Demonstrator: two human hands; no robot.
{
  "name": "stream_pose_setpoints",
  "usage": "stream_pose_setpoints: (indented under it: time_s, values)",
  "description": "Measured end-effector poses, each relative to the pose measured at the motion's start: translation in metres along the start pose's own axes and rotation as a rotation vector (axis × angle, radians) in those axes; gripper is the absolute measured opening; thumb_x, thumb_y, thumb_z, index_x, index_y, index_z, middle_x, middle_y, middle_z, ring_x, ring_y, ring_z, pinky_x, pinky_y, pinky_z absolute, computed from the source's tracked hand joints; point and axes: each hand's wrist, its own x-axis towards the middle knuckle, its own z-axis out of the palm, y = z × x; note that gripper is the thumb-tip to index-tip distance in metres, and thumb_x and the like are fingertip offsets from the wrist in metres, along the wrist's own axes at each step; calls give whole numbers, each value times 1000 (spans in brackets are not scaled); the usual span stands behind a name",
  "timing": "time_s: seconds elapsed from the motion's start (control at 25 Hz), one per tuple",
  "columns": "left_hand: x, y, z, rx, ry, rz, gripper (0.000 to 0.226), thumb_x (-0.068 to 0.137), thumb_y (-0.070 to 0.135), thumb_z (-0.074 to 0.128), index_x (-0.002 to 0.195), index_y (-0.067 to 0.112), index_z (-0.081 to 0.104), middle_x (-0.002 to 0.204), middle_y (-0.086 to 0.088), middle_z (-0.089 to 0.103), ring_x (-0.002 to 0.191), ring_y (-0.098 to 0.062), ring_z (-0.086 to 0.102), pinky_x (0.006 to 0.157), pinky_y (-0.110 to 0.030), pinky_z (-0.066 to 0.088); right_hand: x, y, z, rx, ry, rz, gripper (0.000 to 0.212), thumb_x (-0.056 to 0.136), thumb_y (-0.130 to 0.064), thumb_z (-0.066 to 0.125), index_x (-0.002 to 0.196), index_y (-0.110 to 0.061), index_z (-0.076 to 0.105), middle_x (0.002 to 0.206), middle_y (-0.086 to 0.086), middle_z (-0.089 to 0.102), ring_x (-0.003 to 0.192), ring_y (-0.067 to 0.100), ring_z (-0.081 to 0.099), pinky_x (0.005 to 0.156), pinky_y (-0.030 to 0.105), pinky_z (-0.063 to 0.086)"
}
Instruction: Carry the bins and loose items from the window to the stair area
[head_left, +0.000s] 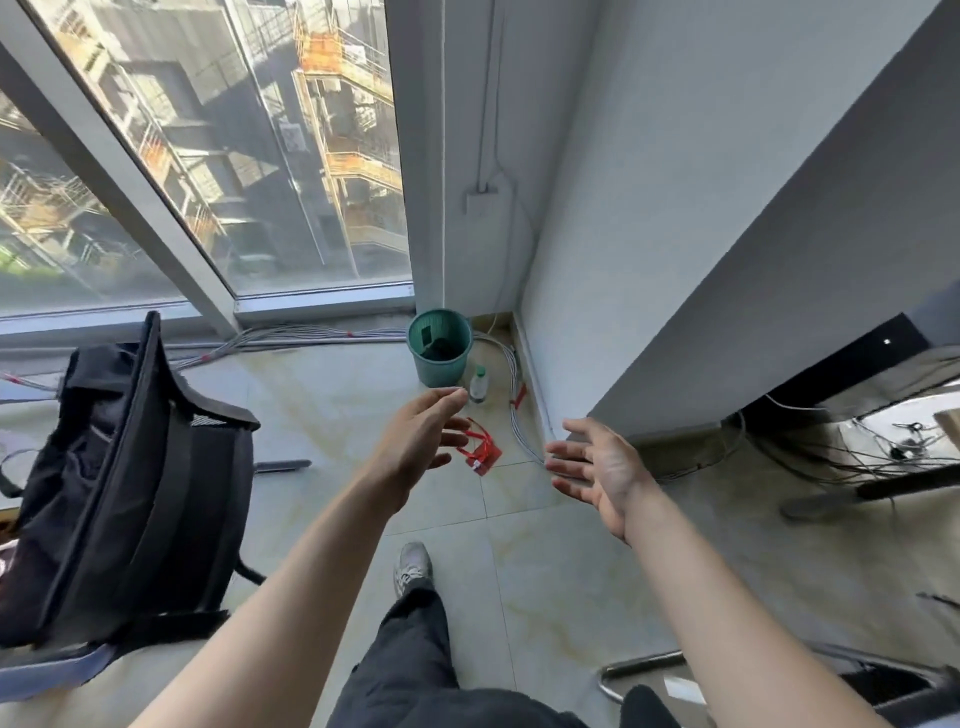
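Both hands are out in front, empty. The left hand (421, 441) has its fingers loosely extended with nothing between them. The right hand (600, 470) is spread wide, palm turned toward the left. The bin (444, 371), green and upright with its mouth up and something dark inside, stands on the floor in the corner under the window (208, 156), at about twelve o'clock from the left hand and about ten o'clock from the right. Its long axis is vertical, so a grip on the rim from above or on the wall from both sides looks possible. The left hand lies more directly in line with it and seems the nearer. How much of the drop to the floor remains cannot be told from this view. A bottle (479, 385) stands upright just beside the bin at its four o'clock. A red lanyard (485, 454) lies flat on the tiles between the two hands, at about six o'clock from the bottle. Cables (519, 421) run along the wall foot at three o'clock of the bottle and could snag a low reach. A backpack (130, 467) sits well apart, at nine o'clock. Judging by this, the carry has not begun, and all three items are at the window.
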Motion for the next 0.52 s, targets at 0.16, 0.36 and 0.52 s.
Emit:
stream_pose_setpoints:
  time_s: [0.16, 0.36, 0.52]
  values:
    - [76, 20, -31, 25, -41, -54, 22, 106, 43, 53, 118, 28, 63, 116, -10, 73, 108, -27, 70, 96, -44, 55, 47, -27, 35, -20, 57, 51, 24, 98, -33, 62, 114, -16, 62, 115, 17, 69, 99, 30, 68, 79, 41, 56]
    - [159, 17, -49, 83, -66, -118, 15, 106, 42, 53, 107, 30, 62, 115, -12, 72, 111, -30, 68, 97, -45, 54, 109, -33, 63, 3, 105, 116, 22, 97, -33, 64, 110, -15, 62, 109, 16, 69, 92, 28, 67, 69, 36, 56]
    - [214, -1, -49, 152, -90, -175, 14, 105, 40, 56, 110, 29, 63, 114, -11, 72, 111, -32, 68, 88, -40, 54, 156, -29, 75, 6, 129, 165, 21, 98, -31, 63, 112, -16, 61, 112, 16, 67, 94, 28, 66, 74, 38, 54]
